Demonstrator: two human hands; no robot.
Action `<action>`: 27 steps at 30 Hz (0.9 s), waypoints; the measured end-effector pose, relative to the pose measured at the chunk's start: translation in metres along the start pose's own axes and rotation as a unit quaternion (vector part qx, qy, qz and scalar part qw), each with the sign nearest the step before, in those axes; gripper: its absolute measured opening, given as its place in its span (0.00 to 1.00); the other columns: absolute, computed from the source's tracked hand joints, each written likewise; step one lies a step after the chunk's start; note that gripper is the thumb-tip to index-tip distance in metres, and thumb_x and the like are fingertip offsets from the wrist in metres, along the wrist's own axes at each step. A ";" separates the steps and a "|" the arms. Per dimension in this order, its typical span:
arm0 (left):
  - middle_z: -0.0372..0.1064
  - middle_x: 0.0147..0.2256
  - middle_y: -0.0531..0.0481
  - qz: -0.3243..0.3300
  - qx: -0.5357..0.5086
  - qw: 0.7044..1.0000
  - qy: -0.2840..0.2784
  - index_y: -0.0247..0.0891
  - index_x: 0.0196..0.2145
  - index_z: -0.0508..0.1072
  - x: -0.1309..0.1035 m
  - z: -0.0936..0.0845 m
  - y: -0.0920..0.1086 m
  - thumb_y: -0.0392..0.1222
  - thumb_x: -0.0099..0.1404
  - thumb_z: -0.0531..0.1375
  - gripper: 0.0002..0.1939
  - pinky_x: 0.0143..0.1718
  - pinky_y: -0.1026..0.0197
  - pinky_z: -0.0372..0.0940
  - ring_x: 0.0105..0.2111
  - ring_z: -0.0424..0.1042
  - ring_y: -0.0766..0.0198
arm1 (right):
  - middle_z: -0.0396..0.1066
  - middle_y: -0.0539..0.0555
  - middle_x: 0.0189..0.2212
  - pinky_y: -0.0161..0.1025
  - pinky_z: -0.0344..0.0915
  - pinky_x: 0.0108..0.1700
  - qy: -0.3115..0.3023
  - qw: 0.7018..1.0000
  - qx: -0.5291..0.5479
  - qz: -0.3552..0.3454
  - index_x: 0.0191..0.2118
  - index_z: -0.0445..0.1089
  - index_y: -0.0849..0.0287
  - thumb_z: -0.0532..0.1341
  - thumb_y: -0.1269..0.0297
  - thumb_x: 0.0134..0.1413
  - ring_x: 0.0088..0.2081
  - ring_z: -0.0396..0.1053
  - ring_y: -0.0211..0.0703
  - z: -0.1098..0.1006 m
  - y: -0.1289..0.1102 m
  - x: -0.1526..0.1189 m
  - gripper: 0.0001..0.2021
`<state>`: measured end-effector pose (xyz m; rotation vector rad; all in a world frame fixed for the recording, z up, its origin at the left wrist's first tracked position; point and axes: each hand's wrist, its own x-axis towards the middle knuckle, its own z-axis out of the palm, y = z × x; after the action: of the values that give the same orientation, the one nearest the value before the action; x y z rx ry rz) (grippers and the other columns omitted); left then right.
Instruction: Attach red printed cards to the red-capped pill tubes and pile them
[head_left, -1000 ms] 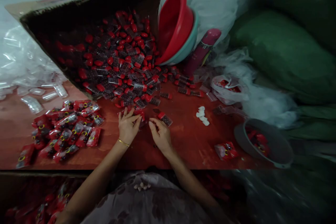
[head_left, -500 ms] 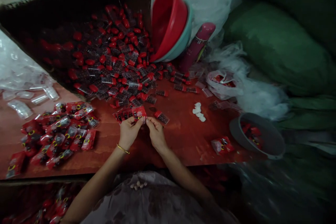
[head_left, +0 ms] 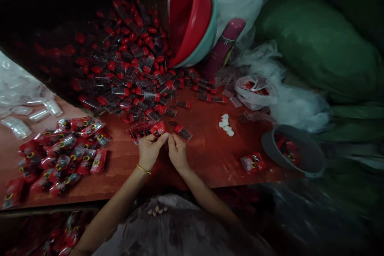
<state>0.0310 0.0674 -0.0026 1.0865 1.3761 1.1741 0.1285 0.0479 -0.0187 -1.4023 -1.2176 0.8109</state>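
My left hand (head_left: pixel 150 150), with a gold bangle at its wrist, pinches the lower edge of a small red packet (head_left: pixel 158 129) just beyond its fingertips. Close against it, my right hand (head_left: pixel 177 152) is closed at the fingertips beside the packet's corner; whatever lies between those fingers is too small to make out. A row of red packets (head_left: pixel 141 131) lies just past my left hand. One red-capped clear container (head_left: pixel 183 132) with dark contents rests beyond my right hand. At the left is a pile of filled red packets (head_left: pixel 70 152).
A tilted carton (head_left: pixel 27 4) spills red-capped containers onto the red tabletop (head_left: pixel 207 156). Behind stand a red basin (head_left: pixel 189 16) and a magenta flask (head_left: pixel 223 46). White pieces (head_left: pixel 226 125), a red packet (head_left: pixel 252 163) and a grey bowl (head_left: pixel 270 148) are at the right.
The view has shifted slightly, so the table items appear further left and a little higher. The packet at my fingertips is tilted more, and my right fingers are more curled.
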 end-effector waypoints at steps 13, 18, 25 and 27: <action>0.72 0.21 0.52 -0.165 -0.161 0.973 -0.003 0.33 0.22 0.75 0.005 -0.015 0.017 0.49 0.34 0.72 0.20 0.24 0.68 0.61 0.21 0.68 0.71 | 0.73 0.55 0.32 0.38 0.63 0.41 -0.059 0.965 -0.200 -0.156 0.36 0.68 0.60 0.51 0.58 0.61 0.35 0.68 0.42 -0.039 0.001 0.017 0.12; 0.73 0.22 0.51 -0.210 -0.221 0.952 0.012 0.34 0.18 0.69 0.010 -0.015 0.019 0.49 0.29 0.73 0.23 0.26 0.66 0.65 0.21 0.70 0.69 | 0.68 0.65 0.50 0.53 0.60 0.47 -0.062 0.886 -0.436 -0.146 0.53 0.63 0.65 0.59 0.56 0.53 0.48 0.63 0.58 -0.076 0.025 0.020 0.24; 0.71 0.20 0.54 -0.259 -0.252 0.932 -0.016 0.34 0.21 0.70 0.006 -0.011 0.024 0.49 0.29 0.74 0.24 0.30 0.64 0.66 0.21 0.69 0.69 | 0.73 0.62 0.39 0.47 0.66 0.42 -0.055 0.915 -0.362 -0.168 0.45 0.68 0.62 0.51 0.65 0.57 0.39 0.70 0.50 -0.084 0.034 0.011 0.14; 0.71 0.20 0.54 -0.260 -0.247 0.933 -0.016 0.34 0.21 0.69 0.004 -0.012 0.025 0.49 0.29 0.74 0.24 0.30 0.64 0.66 0.21 0.69 0.69 | 0.74 0.58 0.33 0.41 0.68 0.36 -0.048 0.955 -0.263 -0.130 0.43 0.67 0.61 0.48 0.64 0.59 0.31 0.71 0.44 -0.083 0.026 0.000 0.14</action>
<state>0.0195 0.0732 0.0221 0.3475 1.1521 1.0154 0.2130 0.0274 -0.0265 -1.5836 -1.7389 0.3829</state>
